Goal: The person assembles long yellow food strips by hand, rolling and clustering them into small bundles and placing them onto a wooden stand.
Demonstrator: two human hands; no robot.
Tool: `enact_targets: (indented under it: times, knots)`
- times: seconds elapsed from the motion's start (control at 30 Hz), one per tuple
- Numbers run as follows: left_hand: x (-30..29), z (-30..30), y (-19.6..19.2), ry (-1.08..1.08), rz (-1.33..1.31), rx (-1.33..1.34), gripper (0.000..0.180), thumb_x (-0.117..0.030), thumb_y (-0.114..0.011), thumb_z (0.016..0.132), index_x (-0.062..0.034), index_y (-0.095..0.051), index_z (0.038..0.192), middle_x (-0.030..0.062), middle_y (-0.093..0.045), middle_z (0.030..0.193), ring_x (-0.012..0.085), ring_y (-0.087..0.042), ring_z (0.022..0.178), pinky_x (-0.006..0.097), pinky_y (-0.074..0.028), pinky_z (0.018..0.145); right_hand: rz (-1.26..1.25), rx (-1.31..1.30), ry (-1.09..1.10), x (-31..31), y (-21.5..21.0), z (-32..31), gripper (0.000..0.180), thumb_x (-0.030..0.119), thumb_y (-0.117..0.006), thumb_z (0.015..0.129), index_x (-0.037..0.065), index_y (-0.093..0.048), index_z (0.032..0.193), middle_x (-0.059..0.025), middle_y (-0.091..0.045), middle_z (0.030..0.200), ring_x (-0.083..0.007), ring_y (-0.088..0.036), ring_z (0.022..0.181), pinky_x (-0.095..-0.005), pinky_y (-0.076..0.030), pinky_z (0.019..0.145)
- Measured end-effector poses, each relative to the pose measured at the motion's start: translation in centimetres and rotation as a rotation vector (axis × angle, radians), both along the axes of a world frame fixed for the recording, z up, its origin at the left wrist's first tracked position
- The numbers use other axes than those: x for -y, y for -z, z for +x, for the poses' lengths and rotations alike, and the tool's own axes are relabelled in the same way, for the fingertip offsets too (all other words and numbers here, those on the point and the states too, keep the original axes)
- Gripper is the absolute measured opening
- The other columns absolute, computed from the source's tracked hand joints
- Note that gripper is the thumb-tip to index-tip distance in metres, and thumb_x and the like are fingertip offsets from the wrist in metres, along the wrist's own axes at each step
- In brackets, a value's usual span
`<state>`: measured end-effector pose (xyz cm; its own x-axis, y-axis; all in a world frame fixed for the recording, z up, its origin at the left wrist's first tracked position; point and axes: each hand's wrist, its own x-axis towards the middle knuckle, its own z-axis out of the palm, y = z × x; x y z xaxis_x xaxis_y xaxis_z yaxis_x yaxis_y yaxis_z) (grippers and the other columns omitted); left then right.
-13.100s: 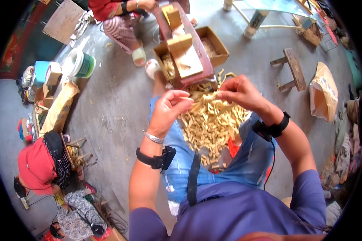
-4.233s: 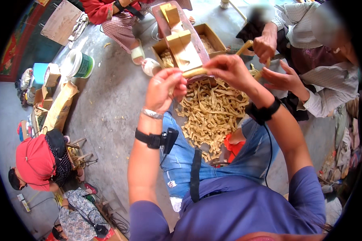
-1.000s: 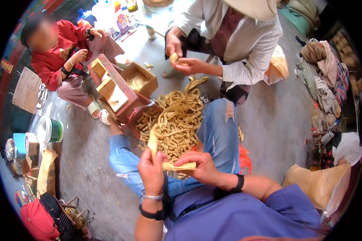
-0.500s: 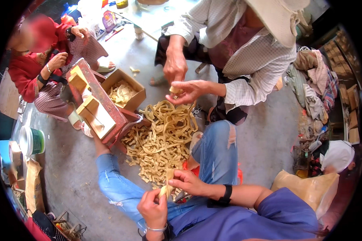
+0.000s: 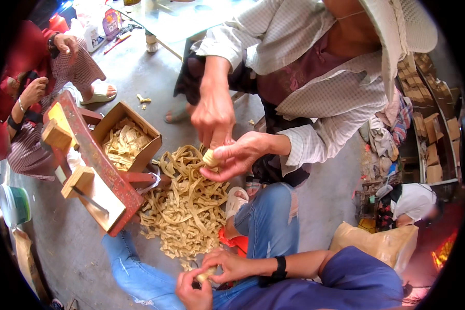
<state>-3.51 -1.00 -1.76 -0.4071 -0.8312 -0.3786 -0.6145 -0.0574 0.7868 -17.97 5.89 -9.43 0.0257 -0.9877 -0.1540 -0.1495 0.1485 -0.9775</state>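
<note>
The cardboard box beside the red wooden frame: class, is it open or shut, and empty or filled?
Open and partly filled: the cardboard box has no lid over it, and pale strips lie inside below the rim.

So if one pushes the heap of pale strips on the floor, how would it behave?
The heap of pale strips probably slides apart loosely, since the strips lie tangled and curled. They look light and bendable. The piece held by both hands, left hand and right hand, seems firmer.

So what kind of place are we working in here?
Probably an informal workshop on a bare concrete floor: a heap of pale strips, a cardboard box of them, a red wooden cutting frame, and people crouched around it.
</note>
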Motion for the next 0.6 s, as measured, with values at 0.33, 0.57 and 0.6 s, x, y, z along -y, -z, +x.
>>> enact_targets:
  times: [0.33, 0.57, 0.6]
  knots:
    - [0.6, -1.0, 2.4, -0.014, -0.027, 0.087, 0.014, -0.014, -0.067, 0.077, -0.0047, -0.060, 0.085, 0.0155, -0.055, 0.080, 0.0340, -0.054, 0.074, 0.042, -0.044, 0.065, 0.109, 0.507, -0.006, 1.4, 1.3, -0.7, 0.005, 0.007, -0.057, 0.082, 0.004, -0.054, 0.084, -0.0085, -0.043, 0.108, -0.0199, -0.045, 0.102, -0.0304, -0.035, 0.088]
    - [2.5, -0.6, 1.3, -0.034, 0.315, 0.005, 0.011, -0.005, -0.068, 0.076, -0.0024, -0.064, 0.086, 0.0113, -0.060, 0.083, 0.0266, -0.058, 0.078, 0.036, -0.047, 0.071, 0.083, 0.148, -0.042, 1.3, 0.7, -0.7, 0.014, 0.008, -0.053, 0.077, 0.006, -0.055, 0.090, -0.0095, -0.045, 0.106, -0.0247, -0.045, 0.102, -0.0353, -0.034, 0.090]
    - [2.7, -0.5, 1.1, -0.013, 0.320, -0.015, 0.011, -0.004, -0.068, 0.075, -0.0022, -0.064, 0.086, 0.0109, -0.061, 0.084, 0.0258, -0.058, 0.079, 0.035, -0.047, 0.072, 0.039, 0.039, -0.084, 1.3, 0.6, -0.6, 0.015, 0.009, -0.053, 0.077, 0.006, -0.055, 0.091, -0.0095, -0.045, 0.105, -0.0255, -0.046, 0.102, -0.0360, -0.034, 0.089]
